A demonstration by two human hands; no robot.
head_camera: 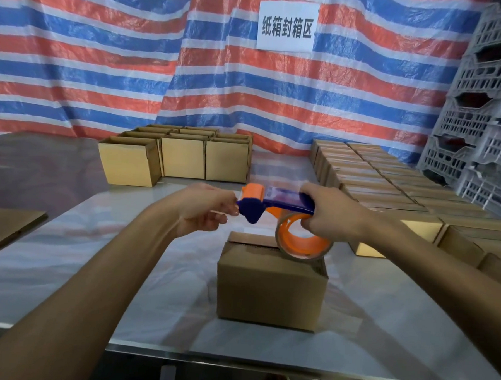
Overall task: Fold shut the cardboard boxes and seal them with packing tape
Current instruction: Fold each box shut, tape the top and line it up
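Two hands work the tape dispenser (272, 202) above the box (270, 289), which sits near the front edge of the table (124, 256) with its flaps folded down. The right hand (329, 214) is curled round the handle. The roll (301, 242) hangs just over the box's far right corner. The left hand (204, 209) pinches at the dispenser's blue front end, where tape comes off. The tape end itself is too faint to make out.

Step in hand, as judged: free a lead of tape. Draw out enough to lap down the box's side and start it there. Then run it along the centre seam, pressing flat so both flaps are caught. Keep the dispenser square to the seam.

Room: tabletop shows left of and in front of the box. Open boxes (184, 160) stand at the rear, well apart. Closed boxes (389, 179) crowd the right, near the right forearm, with crates (485, 115) stacked behind. Flat cardboard (6, 226) lies at the far left. Pull toward the body, not rightward.
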